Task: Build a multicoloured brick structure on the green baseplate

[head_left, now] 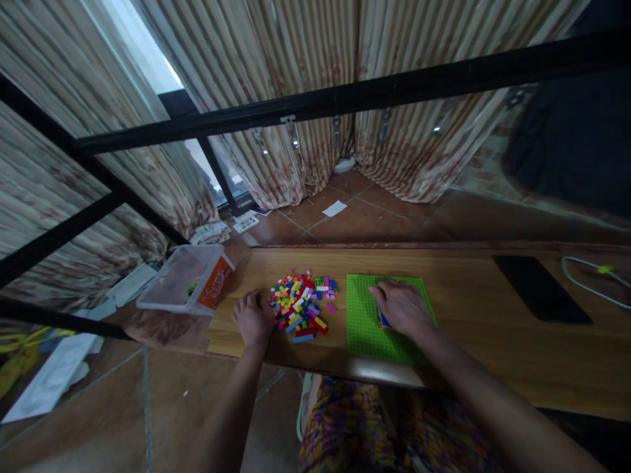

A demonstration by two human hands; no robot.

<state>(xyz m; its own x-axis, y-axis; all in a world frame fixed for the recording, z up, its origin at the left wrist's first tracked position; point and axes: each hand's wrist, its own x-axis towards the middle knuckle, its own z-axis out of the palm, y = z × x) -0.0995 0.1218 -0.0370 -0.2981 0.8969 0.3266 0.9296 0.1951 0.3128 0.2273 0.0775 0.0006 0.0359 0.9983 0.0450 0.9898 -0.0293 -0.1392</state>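
A pile of small coloured building bricks (pixel 300 299) lies on the wooden table (pixel 468 355). My left hand (pixel 254 320) rests palm down on the table at the left edge of this pile. Its fingers are loosely bent and apart, and I see nothing held in them. To the right of the pile is a green studded baseplate (pixel 359 322). My right hand (pixel 400 305) is closed over some bricks on it, fingers pointing left. A blue and red brick edge (pixel 383 320) shows below the fingers; the rest is hidden by the hand.
A clear plastic box (pixel 172 282) with an orange label stands left of the table. A black flat panel (pixel 542 289) and a white cable (pixel 586 289) lie on the right. A black metal bar (pixel 315 102) crosses in front of the curtains (pixel 305 52).
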